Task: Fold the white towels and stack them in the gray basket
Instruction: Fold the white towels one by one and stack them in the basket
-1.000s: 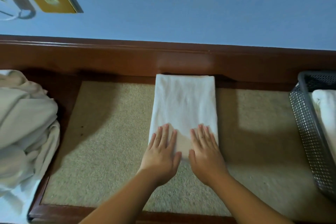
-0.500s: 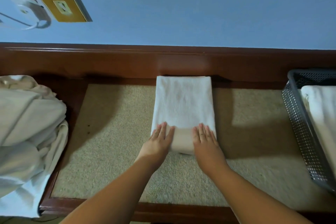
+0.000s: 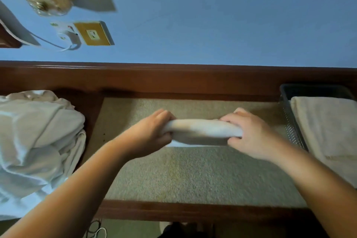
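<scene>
So the folded white towel (image 3: 201, 131) is sitting right between the person's two hands, held like a fat loaf just above the beige mat (image 3: 193, 176), or maybe its bottom edge is touching the mat, can't really tell since the frame's kinda smeared there. The left hand (image 3: 152, 133) grips the towel's left end, fingers curled over the top and thumb tucked underneath, and the right hand (image 3: 251, 133) does the same thing on the right end, knuckles facing the camera. Both hands are clamped on it, one per end, well apart from each other with the whole towel spanning the gap. The fingertips on the far side are hidden behind the cloth, so how deep they wrap is anyone's guess. Off past the right hand there's the gray basket (image 3: 289, 121) with a folded towel stack (image 3: 326, 127) already lying in it, but the basket runs off the right edge so only its left wall and back corner show. Out past the left hand is a rumpled towel pile (image 3: 36, 141), also cut off at the frame edge. Beyond both hands runs the dark wooden rail (image 3: 173, 77) under a blue wall (image 3: 212, 15), with an outlet plate (image 3: 93, 34) up there that's pretty blurry.
</scene>
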Available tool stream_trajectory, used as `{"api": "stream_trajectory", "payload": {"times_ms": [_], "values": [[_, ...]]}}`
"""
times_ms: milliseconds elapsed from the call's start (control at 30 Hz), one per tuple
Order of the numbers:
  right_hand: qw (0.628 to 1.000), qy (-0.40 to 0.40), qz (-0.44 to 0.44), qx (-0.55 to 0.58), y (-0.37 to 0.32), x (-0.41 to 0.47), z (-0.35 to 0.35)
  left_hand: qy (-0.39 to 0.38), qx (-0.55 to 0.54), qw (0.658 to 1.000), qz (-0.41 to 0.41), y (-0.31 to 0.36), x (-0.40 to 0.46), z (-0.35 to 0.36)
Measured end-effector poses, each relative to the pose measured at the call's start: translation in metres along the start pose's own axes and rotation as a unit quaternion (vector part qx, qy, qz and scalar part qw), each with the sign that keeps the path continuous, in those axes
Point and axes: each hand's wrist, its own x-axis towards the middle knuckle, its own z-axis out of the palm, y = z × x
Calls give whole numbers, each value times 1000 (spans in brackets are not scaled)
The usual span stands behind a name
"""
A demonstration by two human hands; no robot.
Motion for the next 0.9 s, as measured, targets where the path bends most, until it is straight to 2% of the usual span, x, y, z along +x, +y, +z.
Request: {"api": "stream_trajectory", "payload": {"times_ms": [167,300,467,667,800,900], "values": [[990,14,28,136,-8,-10,-48,110,-100,989,-12,8,-12,-18],[982,-9,51,180,12,7,-37,114,-176,976,-62,-7,-2,-1],[974,-39,82,209,41,46,0,102,-192,969,-116,-40,31,34],[965,17,111,239,70,109,22,131,-214,955,-158,-67,96,47],[956,78,161,233,95,151,44,156,-297,915,-225,-93,139,66],[923,52,266,274,113,166,80,102,-353,880,-301,-112,146,96]]}}
